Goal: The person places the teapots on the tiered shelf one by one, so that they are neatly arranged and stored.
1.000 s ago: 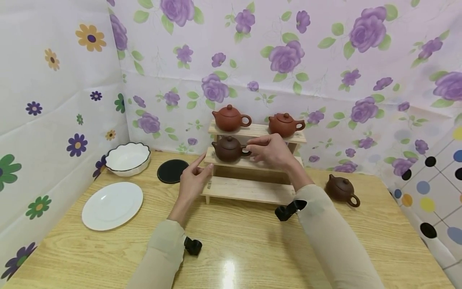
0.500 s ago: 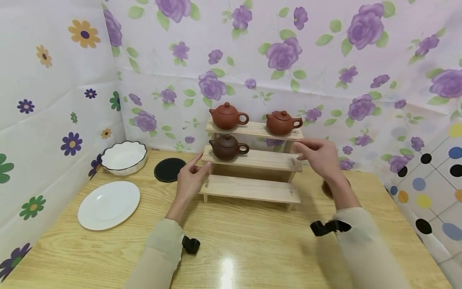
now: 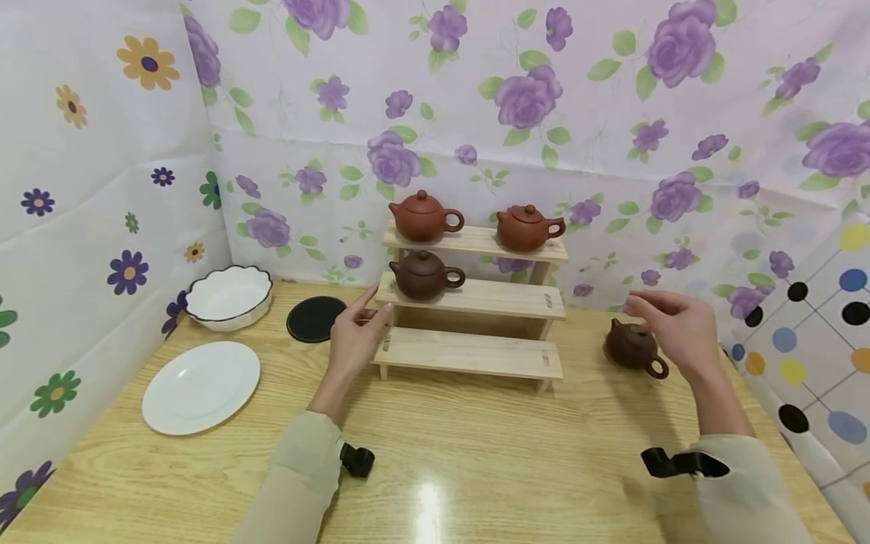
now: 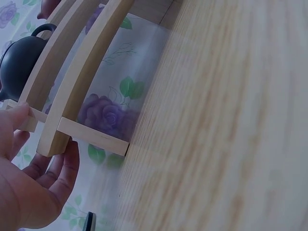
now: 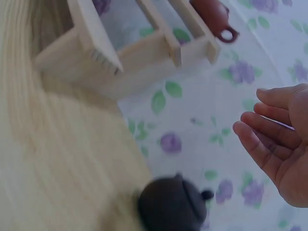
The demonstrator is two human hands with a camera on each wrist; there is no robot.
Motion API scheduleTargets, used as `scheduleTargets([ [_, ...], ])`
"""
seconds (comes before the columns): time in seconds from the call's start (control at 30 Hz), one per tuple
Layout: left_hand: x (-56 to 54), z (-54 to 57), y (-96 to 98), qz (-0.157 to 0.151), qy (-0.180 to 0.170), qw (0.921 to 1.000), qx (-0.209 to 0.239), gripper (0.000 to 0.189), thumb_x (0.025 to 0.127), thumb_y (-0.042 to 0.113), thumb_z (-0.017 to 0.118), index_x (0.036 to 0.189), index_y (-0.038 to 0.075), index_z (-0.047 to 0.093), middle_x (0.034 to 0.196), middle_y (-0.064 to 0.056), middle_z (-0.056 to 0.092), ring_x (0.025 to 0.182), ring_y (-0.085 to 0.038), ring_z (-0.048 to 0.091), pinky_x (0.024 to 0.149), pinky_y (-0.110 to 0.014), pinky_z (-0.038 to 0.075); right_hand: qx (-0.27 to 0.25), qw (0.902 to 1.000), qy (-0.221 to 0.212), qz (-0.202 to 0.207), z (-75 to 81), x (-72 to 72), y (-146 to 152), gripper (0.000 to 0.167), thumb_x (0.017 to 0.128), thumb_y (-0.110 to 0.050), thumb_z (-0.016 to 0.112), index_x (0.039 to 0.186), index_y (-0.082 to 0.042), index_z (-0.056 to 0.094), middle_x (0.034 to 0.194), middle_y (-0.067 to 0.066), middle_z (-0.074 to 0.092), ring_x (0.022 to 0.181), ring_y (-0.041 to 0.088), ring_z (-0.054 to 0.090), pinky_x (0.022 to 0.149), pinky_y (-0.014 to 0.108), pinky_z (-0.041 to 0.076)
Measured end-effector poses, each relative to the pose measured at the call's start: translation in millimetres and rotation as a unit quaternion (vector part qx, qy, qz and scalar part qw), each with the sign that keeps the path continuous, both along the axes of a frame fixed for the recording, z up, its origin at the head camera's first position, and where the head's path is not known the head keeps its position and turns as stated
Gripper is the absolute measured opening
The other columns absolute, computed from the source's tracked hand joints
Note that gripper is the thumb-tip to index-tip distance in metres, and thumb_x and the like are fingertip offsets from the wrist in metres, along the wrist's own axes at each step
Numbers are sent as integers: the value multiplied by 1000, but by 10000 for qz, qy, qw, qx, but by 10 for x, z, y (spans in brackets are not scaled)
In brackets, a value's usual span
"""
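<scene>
A three-tier wooden stand (image 3: 476,351) is steadied by my left hand (image 3: 355,338), whose thumb and fingers hold its left end between the shelves. In the left wrist view the fingers (image 4: 65,175) curl against the shelf end. One dark brown teapot (image 3: 421,278) sits at the left of the middle shelf. Two reddish teapots, a left one (image 3: 420,219) and a right one (image 3: 526,229), stand on the top tier. My right hand (image 3: 680,329), fingers loosely bent and holding nothing, is above and beside another dark brown teapot (image 3: 627,349) on the table, partly overlapping it in the head view.
To the left lie a white plate (image 3: 200,389), a white scalloped bowl (image 3: 227,298) with a dark rim, and a round black mat (image 3: 316,319). Floral cloth (image 3: 326,189) backs the wooden table (image 3: 469,453). The lowest shelf is bare.
My right hand has left the handle of the dark teapot on the middle shelf and moved right, to the teapot on the table. The left hand stays at the stand.
</scene>
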State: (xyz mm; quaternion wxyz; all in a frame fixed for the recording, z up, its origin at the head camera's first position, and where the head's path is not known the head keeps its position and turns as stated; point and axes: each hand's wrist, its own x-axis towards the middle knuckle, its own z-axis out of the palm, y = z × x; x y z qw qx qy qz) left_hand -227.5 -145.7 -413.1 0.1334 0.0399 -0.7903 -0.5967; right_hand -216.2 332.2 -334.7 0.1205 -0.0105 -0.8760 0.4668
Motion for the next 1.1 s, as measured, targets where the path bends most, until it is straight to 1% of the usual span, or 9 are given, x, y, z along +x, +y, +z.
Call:
scheduleTargets([
  [0.13,-3,0,-2,-7,25,10000,12,52,103,41,70,153,35,58,108,-10,70,98,-20,66,78,-29,52,4,9998,-113,-159,-120,89,198,54,101,-49,69,138,-8,71,107,-32,67,83,1,75,73,15,56],
  [0.23,1,7,-10,-1,62,10000,-2,53,103,40,69,154,34,57,108,-10,71,96,-18,66,79,-29,52,24,9992,-165,-356,-204,127,304,57,101,-50,69,138,-6,70,101,-34,67,81,-2,75,71,15,56],
  [0.33,7,7,-15,-16,69,10000,21,52,103,40,69,154,34,57,107,-10,70,93,-17,65,79,-29,52,92,9981,-280,-537,-291,150,391,61,101,-51,69,139,-4,69,90,-35,67,78,-4,73,70,15,55],
  [0.43,9,1,-9,-53,79,9999,32,52,104,39,70,154,34,57,107,-11,70,90,-15,63,80,-30,51,116,9968,-410,-676,-385,184,481,60,101,-50,69,140,-4,68,88,-36,66,76,-4,73,69,15,55],
  [0.63,0,3,15,-57,75,10000,-7,52,104,38,70,154,33,57,111,-12,72,94,-14,65,79,-26,51,136,9934,-614,-962,-600,310,640,64,101,-52,69,139,0,68,84,-38,64,73,3,76,67,20,57],
  [0.77,3,5,34,-41,63,10000,-7,51,104,37,70,153,34,58,112,-12,73,96,-14,67,77,-23,51,-205,9910,-750,-1091,-784,388,717,63,100,-47,72,138,3,68,82,-34,67,74,4,76,67,24,61],
  [0.87,7,4,35,-39,80,10000,-8,51,104,37,69,153,33,58,111,-13,73,97,-17,67,78,-25,52,-434,9898,-853,-1056,-873,414,742,65,100,-44,73,141,6,64,82,-26,74,75,5,77,67,26,62],
  [0.97,14,11,27,-14,73,10000,-29,52,104,38,69,154,32,57,112,-13,72,99,-21,68,80,-29,52,-504,9898,-931,-952,-906,412,745,71,100,-46,72,146,7,59,83,-18,78,76,7,78,67,27,62],
  [1.1,25,21,12,-26,43,10000,-29,53,104,40,69,155,32,56,114,-14,71,104,-25,69,81,-30,53,-589,9900,-929,-879,-897,389,730,75,100,-48,72,147,9,57,85,-13,80,79,8,79,69,27,62],
])
